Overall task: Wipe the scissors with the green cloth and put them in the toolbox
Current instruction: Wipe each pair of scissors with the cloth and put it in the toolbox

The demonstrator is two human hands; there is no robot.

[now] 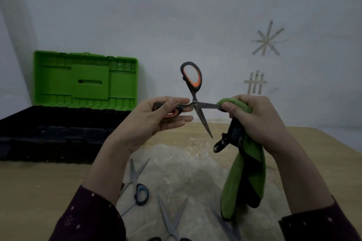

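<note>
A: Where are the scissors (195, 104)?

B: Mid-frame, held up above the surface (39, 182), spread wide into a cross. One orange-and-black handle loop stands up against the wall. The other lies in the left hand (156, 121), whose thumb and curled fingers grip it.

A: And the blades?

B: One points down and to the right, bare, with its tip in the air. The other runs level to the right, and its end goes into the green cloth (232, 186).

A: Who has the cloth?

B: The right hand (252, 121), right of centre. Its fingers are curled round the bunched top of the cloth and its thumb pinches the fabric against that level blade. The rest hangs down toward the lower right, green with dark folds and a dark soiled end sticking out near the wrist.

A: The toolbox (58, 133)?

B: At the left of the frame, on the surface against the wall. The black base is open and the green lid (86, 80) stands upright behind it. I can't make out what is inside the base; it's too dark.

A: Anything else down there?

B: A blue-handled pair (137, 184) lies open at lower centre, between the forearms. A grey-bladed pair (172, 221) sits just below it, cut off by the bottom edge. Tape marks (267, 39) are stuck on the wall at upper right.
</note>
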